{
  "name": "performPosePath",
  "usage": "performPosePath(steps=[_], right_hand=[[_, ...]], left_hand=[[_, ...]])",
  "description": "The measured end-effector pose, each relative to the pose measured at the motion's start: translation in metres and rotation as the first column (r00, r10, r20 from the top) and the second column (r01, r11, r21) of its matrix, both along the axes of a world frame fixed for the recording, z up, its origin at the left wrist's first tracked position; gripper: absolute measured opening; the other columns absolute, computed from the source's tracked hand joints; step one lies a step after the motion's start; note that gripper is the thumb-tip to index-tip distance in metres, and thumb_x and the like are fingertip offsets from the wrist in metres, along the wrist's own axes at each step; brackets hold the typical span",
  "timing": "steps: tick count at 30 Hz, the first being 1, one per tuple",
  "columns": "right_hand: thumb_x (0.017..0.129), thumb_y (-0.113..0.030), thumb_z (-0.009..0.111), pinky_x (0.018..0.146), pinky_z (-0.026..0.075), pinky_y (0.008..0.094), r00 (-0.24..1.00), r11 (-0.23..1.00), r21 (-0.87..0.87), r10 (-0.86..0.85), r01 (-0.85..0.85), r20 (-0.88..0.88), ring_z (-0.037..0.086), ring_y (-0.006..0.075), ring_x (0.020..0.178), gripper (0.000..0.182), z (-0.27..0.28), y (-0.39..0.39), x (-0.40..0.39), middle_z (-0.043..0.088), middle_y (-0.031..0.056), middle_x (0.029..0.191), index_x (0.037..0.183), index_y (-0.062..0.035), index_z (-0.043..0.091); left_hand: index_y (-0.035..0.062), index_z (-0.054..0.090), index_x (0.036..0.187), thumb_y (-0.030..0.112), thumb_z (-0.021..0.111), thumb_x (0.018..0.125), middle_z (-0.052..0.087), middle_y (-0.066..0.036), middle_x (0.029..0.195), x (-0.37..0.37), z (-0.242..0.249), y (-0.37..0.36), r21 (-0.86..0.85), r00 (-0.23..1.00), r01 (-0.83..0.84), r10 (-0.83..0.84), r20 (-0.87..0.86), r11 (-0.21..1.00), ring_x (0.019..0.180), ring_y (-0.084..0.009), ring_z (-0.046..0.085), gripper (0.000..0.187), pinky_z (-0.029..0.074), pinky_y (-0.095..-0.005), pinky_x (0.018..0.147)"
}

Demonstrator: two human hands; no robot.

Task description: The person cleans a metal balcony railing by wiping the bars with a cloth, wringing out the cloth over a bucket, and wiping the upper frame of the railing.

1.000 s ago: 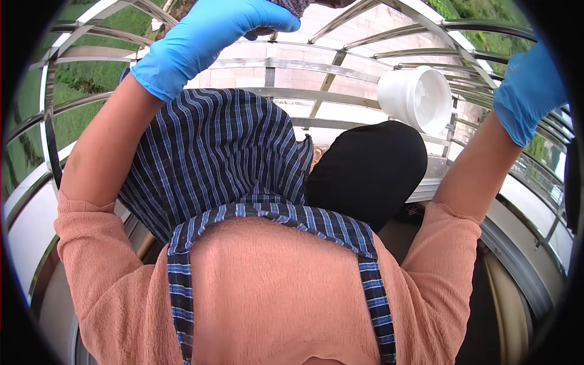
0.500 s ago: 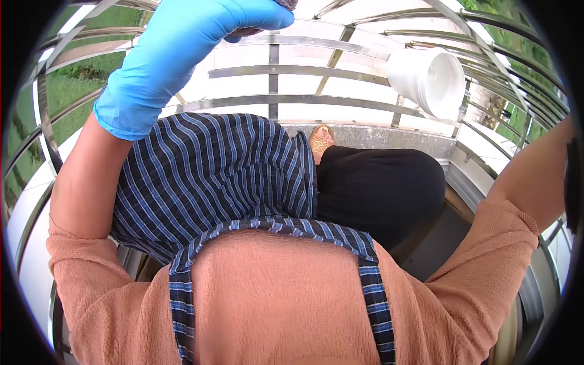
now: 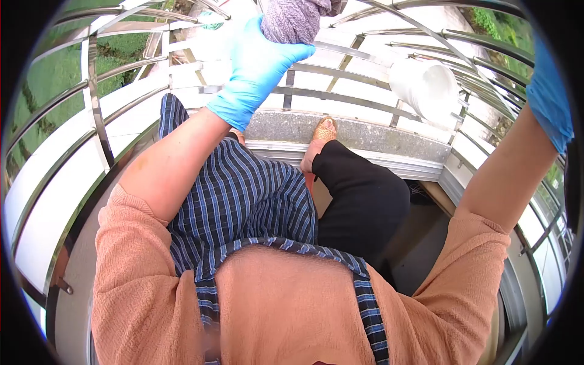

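My left hand point(image 3: 258, 67), in a blue glove, is wrapped round a bunched grey-purple cloth point(image 3: 293, 23) at the top centre. The cloth runs up to the top edge of the view. At the right edge my right hand point(image 3: 547, 94), also in a blue glove, is raised; its fingers are hidden beyond the dark rim of the view. Between the two, a white bucket point(image 3: 426, 88) is tilted with its mouth facing right, beside the metal bars.
Metal bars point(image 3: 347, 76) curve round the front and both sides. A grey stone ledge point(image 3: 389, 140) lies below them, with a sandalled foot point(image 3: 325, 131) on it. White window tracks point(image 3: 389, 166) run along the ledge. Greenery shows outside.
My left hand has moved right and more of the cloth shows. My right glove has come into view. The legs have shifted, and more of the ledge is visible.
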State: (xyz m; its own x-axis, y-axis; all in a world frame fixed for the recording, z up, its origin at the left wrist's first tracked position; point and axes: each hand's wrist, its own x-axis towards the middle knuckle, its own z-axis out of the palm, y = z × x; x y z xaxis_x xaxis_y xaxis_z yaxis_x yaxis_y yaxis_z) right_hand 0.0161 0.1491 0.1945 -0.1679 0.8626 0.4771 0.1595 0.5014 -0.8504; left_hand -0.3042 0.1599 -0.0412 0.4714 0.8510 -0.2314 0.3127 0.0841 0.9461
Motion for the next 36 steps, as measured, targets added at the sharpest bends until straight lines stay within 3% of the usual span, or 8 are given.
performPosePath(steps=[2,4,5,6,13,30,34,36], right_hand=[[0.095,-0.03,0.051,0.044,0.033,0.0214,0.759,0.741,-0.165,-0.63,0.651,0.166,0.032,0.0037,0.036,0.025,-0.002,0.0,-0.067,0.037,-0.0067,0.052,0.099,-0.0077,0.062],[0.091,-0.02,0.053,0.05,0.039,0.0237,0.854,0.86,-0.038,-0.509,0.508,-0.102,0.044,0.0087,0.042,0.02,-0.018,-0.007,-0.093,0.046,-0.0039,0.056,0.103,-0.0051,0.061],[0.087,0.0,0.049,0.073,0.048,0.0323,0.649,0.825,0.152,-0.53,0.545,0.546,0.043,0.0108,0.059,0.012,-0.044,-0.004,-0.014,0.043,-0.0004,0.061,0.076,0.0006,0.054],[0.087,0.0,0.049,0.073,0.048,0.0323,0.665,0.836,0.148,-0.516,0.529,0.541,0.043,0.0108,0.059,0.012,-0.052,0.0,-0.022,0.043,-0.0004,0.061,0.076,0.0006,0.054],[0.093,-0.022,0.044,0.07,0.045,0.0389,0.605,0.576,-0.357,-0.796,0.735,-0.038,0.031,0.0143,0.049,0.043,-0.063,0.014,-0.094,0.027,-0.0001,0.049,0.053,-0.0105,0.036],[0.09,-0.019,0.046,0.05,0.037,0.0268,0.529,0.503,-0.442,-0.846,0.743,-0.072,0.033,0.0099,0.044,0.035,-0.066,0.014,-0.091,0.032,-0.0013,0.05,0.057,-0.0105,0.039],[0.091,-0.02,0.041,0.052,0.039,0.0285,0.556,0.541,-0.17,-0.711,0.823,0.43,0.039,0.0123,0.05,0.032,-0.079,0.004,-0.066,0.036,0.0015,0.053,0.065,-0.0035,0.049],[0.092,-0.021,0.04,0.052,0.039,0.028,0.626,0.563,-0.305,-0.761,0.768,0.171,0.038,0.0126,0.05,0.034,-0.087,0.021,-0.058,0.035,0.0016,0.053,0.062,-0.0051,0.046]], left_hand=[[-0.002,0.054,0.112,0.033,0.084,0.055,0.063,-0.016,0.101,0.0,-0.016,-0.001,0.075,0.993,-0.064,0.072,-0.096,0.995,0.094,-0.0247,0.062,0.073,0.049,-0.035,0.083],[-0.002,0.051,0.115,0.034,0.084,0.054,0.063,-0.017,0.101,-0.003,-0.029,-0.003,0.102,0.983,-0.154,0.162,-0.081,0.983,0.095,-0.0269,0.061,0.078,0.049,-0.036,0.084],[-0.0012,0.051,0.116,0.034,0.084,0.054,0.063,-0.017,0.101,-0.017,-0.044,-0.01,0.147,0.957,-0.191,0.217,-0.193,0.971,0.095,-0.0282,0.062,0.079,0.049,-0.0365,0.084],[-0.0012,0.051,0.116,0.034,0.084,0.054,0.063,-0.017,0.101,-0.025,-0.051,-0.013,0.148,0.95,-0.21,0.237,-0.201,0.966,0.095,-0.0282,0.062,0.079,0.049,-0.0365,0.084],[0.0036,0.051,0.115,0.034,0.082,0.055,0.063,-0.017,0.103,-0.044,-0.066,-0.026,-0.035,0.908,-0.33,0.307,-0.285,0.943,0.096,-0.0307,0.062,0.075,0.049,-0.0382,0.084],[0.0027,0.048,0.122,0.027,0.083,0.057,0.06,-0.018,0.111,-0.093,0.096,-0.026,-0.13,0.835,-0.534,0.498,-0.233,0.835,0.105,-0.0295,0.059,0.078,0.047,-0.0366,0.091],[0.0005,0.046,0.124,0.03,0.083,0.062,0.059,-0.016,0.114,-0.136,0.144,-0.011,-0.054,0.792,-0.592,0.568,-0.222,0.804,0.108,-0.0235,0.058,0.078,0.045,-0.0333,0.094],[0.001,0.047,0.121,0.032,0.084,0.059,0.061,-0.017,0.108,-0.168,0.14,0.002,0.264,0.725,-0.632,0.676,-0.128,0.728,0.1,-0.0275,0.062,0.079,0.049,-0.0357,0.089]])
